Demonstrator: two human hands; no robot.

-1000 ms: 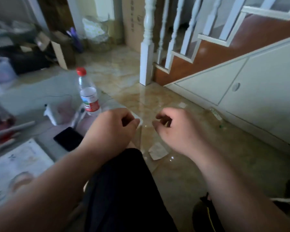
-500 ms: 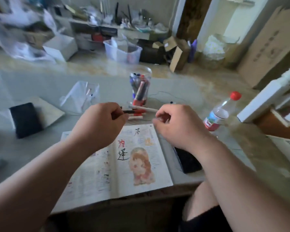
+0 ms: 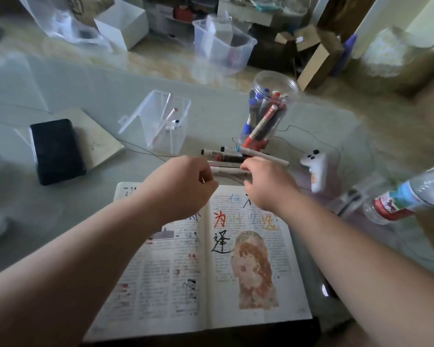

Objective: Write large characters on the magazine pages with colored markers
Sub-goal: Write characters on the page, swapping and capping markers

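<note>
**Magazine (image 3: 166,284) open flat, hands at the marker row: risk notes**

Position: it lies open at the near edge of the table (image 3: 98,101). The right page already carries large characters in red, black, yellow and blue above and beside a printed portrait.

Hands: the left hand (image 3: 183,189) and right hand (image 3: 268,189) hang close together over the top edge of the pages, right at the loose markers (image 3: 226,156) lying in a row. Both sets of fingers are curled in narrow. A white marker (image 3: 229,170) spans the gap between the hands. I cannot tell whether either hand grips it, because the fingertips are hidden behind the knuckles.

Risks (judgement):
- If this is an uncapping pull, a sudden release could swing the tip across the finished characters.
- The round barrels lie side by side, so a nudge may roll them onto the page or toward the jar (image 3: 266,116).
- Both forearms cross the pages, so any wet ink beneath could smear.
- The water bottle (image 3: 406,199), right of the book, looks tilted, though it is blurred and its cap is out of view. A knock from the right arm could wet the paper.
</note>
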